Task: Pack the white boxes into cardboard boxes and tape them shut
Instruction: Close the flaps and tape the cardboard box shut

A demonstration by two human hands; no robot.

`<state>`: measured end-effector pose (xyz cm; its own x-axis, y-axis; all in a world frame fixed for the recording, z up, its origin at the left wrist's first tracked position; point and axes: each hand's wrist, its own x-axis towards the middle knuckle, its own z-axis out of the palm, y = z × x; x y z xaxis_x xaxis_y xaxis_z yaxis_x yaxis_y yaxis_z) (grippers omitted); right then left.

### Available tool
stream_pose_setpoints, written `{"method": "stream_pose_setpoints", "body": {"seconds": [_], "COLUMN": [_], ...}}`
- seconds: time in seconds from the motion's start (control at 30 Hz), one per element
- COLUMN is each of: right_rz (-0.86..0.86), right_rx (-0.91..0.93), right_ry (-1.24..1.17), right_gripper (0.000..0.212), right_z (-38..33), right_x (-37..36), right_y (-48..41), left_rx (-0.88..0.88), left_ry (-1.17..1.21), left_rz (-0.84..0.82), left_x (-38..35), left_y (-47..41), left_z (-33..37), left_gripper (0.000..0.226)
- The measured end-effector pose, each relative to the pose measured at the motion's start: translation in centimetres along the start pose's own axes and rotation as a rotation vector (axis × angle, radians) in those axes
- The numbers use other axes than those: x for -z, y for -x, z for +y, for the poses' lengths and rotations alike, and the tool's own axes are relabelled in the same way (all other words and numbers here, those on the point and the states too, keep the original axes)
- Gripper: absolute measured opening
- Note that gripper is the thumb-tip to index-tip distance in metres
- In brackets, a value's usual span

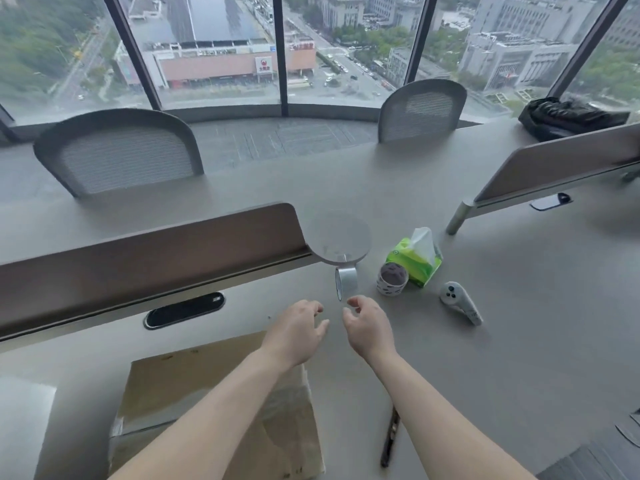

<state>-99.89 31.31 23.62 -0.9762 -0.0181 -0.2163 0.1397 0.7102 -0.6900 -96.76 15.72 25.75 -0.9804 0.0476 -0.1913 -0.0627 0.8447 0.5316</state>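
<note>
**Both hands at the tape roll, cardboard box behind the left wrist**

Left hand [298, 327]: palm down, fingers loosely curled and slightly spread, holding nothing. It hovers over the smooth grey table [519, 306].

Right hand [369, 327]: fingers loosely curled, with thumb and forefinger parted at the tip. No object is enclosed by the fingers.

Tape roll [345, 282]: a narrow ring of glossy, clear to silvery film, standing on its edge. It is directly ahead of the gap between the two hands. Its lower rim is just beside the right forefinger; whether they touch cannot be told. The left fingertips are near the roll but apart from it.

Cardboard box [194, 382]: brown, matte and flat-topped, with scuffs and a glossy strip across it. It lies behind the left hand, under the left forearm, and runs out of view at the lower edge.

Other items:
- Round disc [341, 240], pale and smooth, just beyond the tape roll.
- Paper cup [392, 279], cylindrical with a dark-patterned wall, ahead and to the right of the right hand.
- Tissue pack [417, 259], soft green wrapper with one white sheet standing up, beyond the cup.
- Controller [460, 303], pale moulded plastic, further right of the right hand.
- Dark slim tool [390, 438], lying beside the right forearm.
</note>
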Motion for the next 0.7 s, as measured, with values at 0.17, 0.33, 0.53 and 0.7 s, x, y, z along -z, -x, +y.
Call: {"method": "stream_pose_setpoints", "body": {"seconds": [0.17,0.33,0.53,0.7], "right_rz": [0.01,-0.015,-0.121,-0.155], "right_rx": [-0.088,-0.234,-0.377,-0.383], "right_ry": [-0.03,-0.137,-0.328,-0.388], "right_gripper": [0.034,0.008,0.031,0.043], "right_z": [0.7,0.8,1.5,2.1], "right_x": [0.1,-0.8,-1.9,-2.2], "right_y": [-7.2,-12.4,-15.6,-16.0], "left_rx": [0.076,0.153,0.21,0.25], "left_ry": [-0.065,-0.074,-0.059,-0.043], "left_rz": [-0.03,-0.034,-0.055,-0.09], "left_x": [-0.3,-0.7,-1.7,-2.8], "left_y": [-5.6,-9.6,-13.2,-15.0], "left_z": [-0.1,-0.5,-0.1,0.3], "left_gripper": [0.04,0.039,0.039,0.042]}}
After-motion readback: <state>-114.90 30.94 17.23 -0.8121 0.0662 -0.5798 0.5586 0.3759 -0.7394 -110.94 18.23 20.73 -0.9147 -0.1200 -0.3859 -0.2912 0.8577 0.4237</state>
